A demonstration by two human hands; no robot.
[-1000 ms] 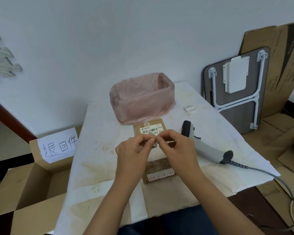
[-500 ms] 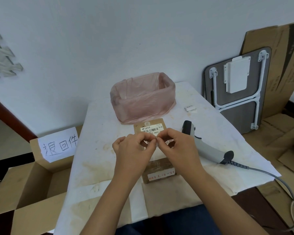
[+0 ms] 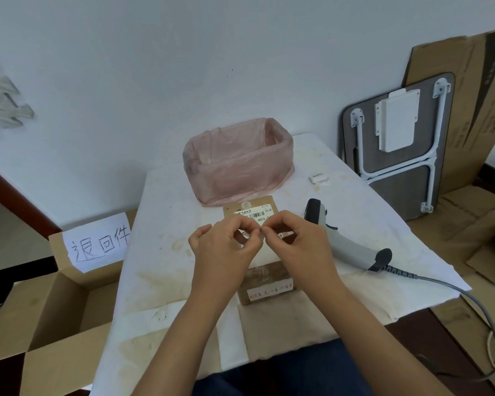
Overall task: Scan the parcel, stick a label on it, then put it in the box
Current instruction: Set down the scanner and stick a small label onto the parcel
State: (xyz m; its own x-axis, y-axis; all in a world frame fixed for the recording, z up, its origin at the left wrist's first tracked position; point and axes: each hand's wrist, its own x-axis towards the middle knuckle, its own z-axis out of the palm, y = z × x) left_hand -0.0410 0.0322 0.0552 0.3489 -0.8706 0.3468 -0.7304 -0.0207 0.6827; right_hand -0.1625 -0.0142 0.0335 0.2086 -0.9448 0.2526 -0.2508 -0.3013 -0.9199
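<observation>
White-covered tabletop (image 3: 160, 252) against a pale wall. Parcel (image 3: 265, 281), a small taped brown carton, sits near the front edge at centre; scanner (image 3: 346, 241) just right of it. Left hand (image 3: 223, 252) and right hand (image 3: 300, 247) hover above it, fingertips pinched together on something small, likely a label; cannot tell. Parcel looks light and stiff; grip its side faces. Open box (image 3: 49, 315) stands off the left edge.

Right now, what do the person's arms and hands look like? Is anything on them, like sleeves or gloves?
Both arms are bare from the bottom edge of the picture to the fingers, with no sleeves in view. The left hand and the right hand wear no gloves, and no rings, watch or bracelets show. Fingernails look short and plain. Dark blue clothing shows below the arms.
</observation>
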